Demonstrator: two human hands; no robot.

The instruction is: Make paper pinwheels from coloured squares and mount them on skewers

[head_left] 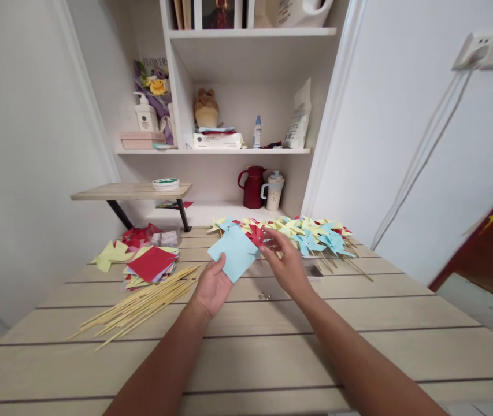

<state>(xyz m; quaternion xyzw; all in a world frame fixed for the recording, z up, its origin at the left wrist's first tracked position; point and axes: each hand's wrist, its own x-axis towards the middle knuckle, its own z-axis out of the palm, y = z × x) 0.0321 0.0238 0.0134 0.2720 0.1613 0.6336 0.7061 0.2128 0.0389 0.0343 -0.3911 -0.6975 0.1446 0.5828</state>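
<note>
Left hand (212, 287) pinches blue sheet (236, 253) over the table (250, 361), apparently leaving its face free for right hand (286, 263), curled at the right corner, contact unclear; sticks (151, 300) lie left, pinwheels (335, 241) far right, seemingly sorted by kind.

White shelving (237, 66) stands between 2 pale walls (402, 115).

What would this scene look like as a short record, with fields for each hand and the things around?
Left hand: holds light blue paper square
Right hand: at the square's right corner; grip unclear
Table left: thin sticks, colored paper stack
Between forearms: small shiny pieces
Table back right: pinwheels
Behind: red jug, speckled cup
</note>
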